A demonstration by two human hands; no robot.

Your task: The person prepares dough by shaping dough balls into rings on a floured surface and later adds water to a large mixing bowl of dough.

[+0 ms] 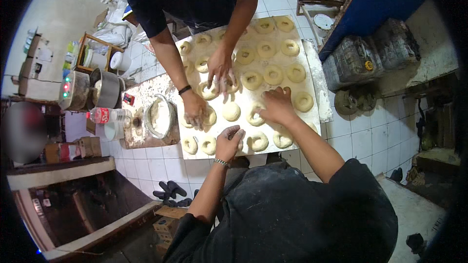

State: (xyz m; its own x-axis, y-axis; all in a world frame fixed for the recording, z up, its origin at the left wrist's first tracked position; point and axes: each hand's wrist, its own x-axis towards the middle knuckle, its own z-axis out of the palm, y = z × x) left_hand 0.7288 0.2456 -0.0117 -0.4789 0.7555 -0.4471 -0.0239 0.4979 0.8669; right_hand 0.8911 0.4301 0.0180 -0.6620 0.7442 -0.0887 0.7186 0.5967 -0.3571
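Rows of pale dough rings (273, 74) lie on a white floured board (312, 109). My right hand (280, 106) is over the board, fingers spread, its thumb touching a dough ring (255, 119). My left hand (229, 144) hovers at the board's near edge, fingers loosely bent and apart, with nothing visible in them. Just beyond it sits a round dough ball (231, 111) without a clear hole. Another dough ring (258, 141) lies to its right. Across the board, a co-worker's hands (222, 70) work at dough rings on the left side.
Left of the board, a metal bowl (160, 117) holding something pale stands on a floury wooden surface (141, 141). A plastic bottle (109, 115) and a large pot (106, 90) are farther left. Dirty jerrycans (351, 63) stand at the right. Dark sandals (170, 190) lie on the tiled floor.
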